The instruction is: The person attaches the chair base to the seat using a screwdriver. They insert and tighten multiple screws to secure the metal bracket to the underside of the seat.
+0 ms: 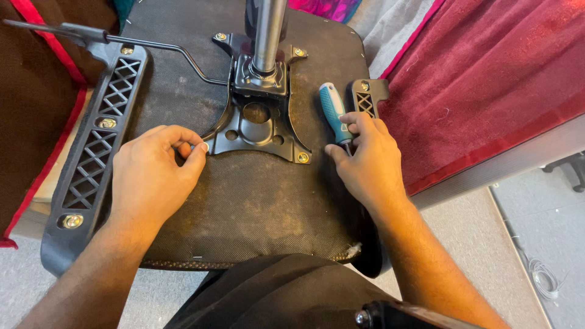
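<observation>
An office chair seat (256, 207) lies upside down, its dusty black underside facing up. A black metal mounting plate (259, 125) with a grey gas cylinder (268, 30) is screwed to its middle. My left hand (152, 176) rests on the seat with fingertips pinched at the plate's near-left corner; whatever it pinches is hidden. My right hand (365, 161) grips a teal and white screwdriver (334, 113), its tip pointing down at the seat right of the plate. A brass screw (303, 158) sits in the plate's near-right corner.
A black lattice armrest bracket (100, 143) with brass bolts runs along the seat's left edge, a second bracket (365, 97) on the right. A thin lever rod (152, 45) reaches left from the plate. A maroon blanket (487, 79) covers the bed at right. Grey floor (536, 244) lies beyond.
</observation>
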